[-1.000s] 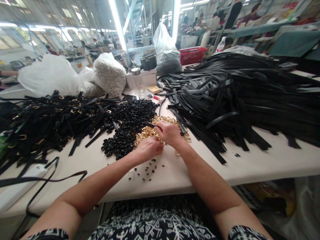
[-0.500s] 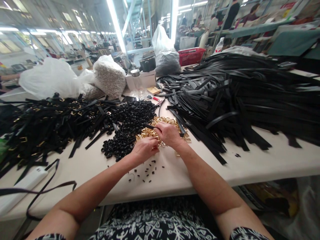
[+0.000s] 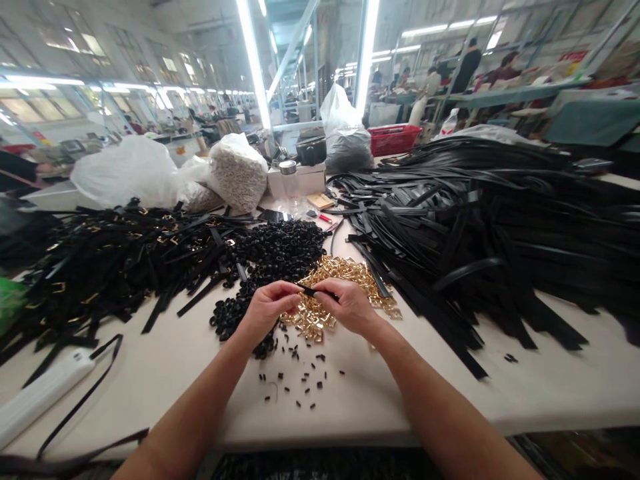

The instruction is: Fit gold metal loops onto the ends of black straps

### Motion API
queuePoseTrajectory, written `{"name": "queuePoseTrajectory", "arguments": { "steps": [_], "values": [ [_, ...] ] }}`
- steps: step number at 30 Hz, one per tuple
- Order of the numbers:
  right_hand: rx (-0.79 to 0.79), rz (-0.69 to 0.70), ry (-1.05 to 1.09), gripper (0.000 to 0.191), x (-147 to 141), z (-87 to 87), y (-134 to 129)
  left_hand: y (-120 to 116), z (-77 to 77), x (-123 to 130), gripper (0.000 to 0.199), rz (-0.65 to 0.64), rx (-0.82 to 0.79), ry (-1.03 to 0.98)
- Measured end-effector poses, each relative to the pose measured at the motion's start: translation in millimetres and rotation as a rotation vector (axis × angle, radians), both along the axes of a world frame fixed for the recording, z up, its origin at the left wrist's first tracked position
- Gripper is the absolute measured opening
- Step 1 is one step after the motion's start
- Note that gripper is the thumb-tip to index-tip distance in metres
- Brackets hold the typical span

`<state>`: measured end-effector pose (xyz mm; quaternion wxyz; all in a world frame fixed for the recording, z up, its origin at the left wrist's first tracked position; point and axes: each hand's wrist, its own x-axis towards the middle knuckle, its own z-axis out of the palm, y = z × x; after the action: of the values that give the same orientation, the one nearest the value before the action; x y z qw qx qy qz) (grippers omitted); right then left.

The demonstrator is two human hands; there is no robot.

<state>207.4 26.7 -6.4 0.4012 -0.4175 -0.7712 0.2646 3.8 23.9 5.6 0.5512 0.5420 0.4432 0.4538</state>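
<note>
A short black strap (image 3: 309,291) spans the small gap between my two hands, above the gold buckles. My right hand (image 3: 346,304) is closed around it, thumb and fingers pressed together. At the strap's other end, my left hand (image 3: 270,305) pinches with thumb and forefinger; whether a small part is also in that pinch is hidden. Beneath and behind the hands lies a heap of gold square buckles (image 3: 345,270). Next to it, to the left, is a pile of small black loops (image 3: 285,243).
Long black straps (image 3: 450,220) cover the right side. Black straps with buckles (image 3: 125,247) are heaped at left. Small black bits (image 3: 306,379) lie in front. Farther back stand a glass jar (image 3: 289,180), filled plastic bags (image 3: 239,172) and a red basket (image 3: 395,140). A white power strip (image 3: 45,393) lies front left.
My left hand has risen from low over the buckles to the strap's end. The strap is now stretched between both hands. The view has tilted upward.
</note>
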Motion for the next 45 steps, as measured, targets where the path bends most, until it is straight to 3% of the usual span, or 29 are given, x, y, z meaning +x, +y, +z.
{"name": "queuePoseTrajectory", "arguments": {
  "steps": [5, 10, 17, 27, 34, 37, 45],
  "values": [
    [-0.041, 0.079, 0.081, 0.016, -2, 3.4, -4, 2, -10.0, -4, 0.022, 0.053, -0.085, -0.138],
    [-0.110, 0.123, 0.129, 0.015, -3, 8.0, -7, 6, -9.7, -3, 0.026, 0.129, -0.205, -0.286],
    [-0.214, 0.103, 0.169, 0.016, -6, 4.6, -7, 2, -6.6, 7, 0.035, 0.070, -0.349, -0.435],
    [-0.106, 0.032, 0.096, 0.011, -9, 6.3, -8, -9, -8.9, 17, 0.033, 0.040, -0.161, -0.246],
    [-0.090, 0.183, -0.163, 0.015, -3, 13.8, -11, -7, -8.6, 20, 0.034, 0.019, -0.369, -0.453],
    [-0.044, 0.164, -0.190, 0.018, -7, 9.2, -12, -7, -10.8, 21, 0.039, 0.015, -0.433, -0.516],
    [0.025, 0.155, -0.227, 0.031, -11, 3.6, -13, -8, -13.5, 22, 0.031, -0.015, -0.327, -0.458]
  ]
}}
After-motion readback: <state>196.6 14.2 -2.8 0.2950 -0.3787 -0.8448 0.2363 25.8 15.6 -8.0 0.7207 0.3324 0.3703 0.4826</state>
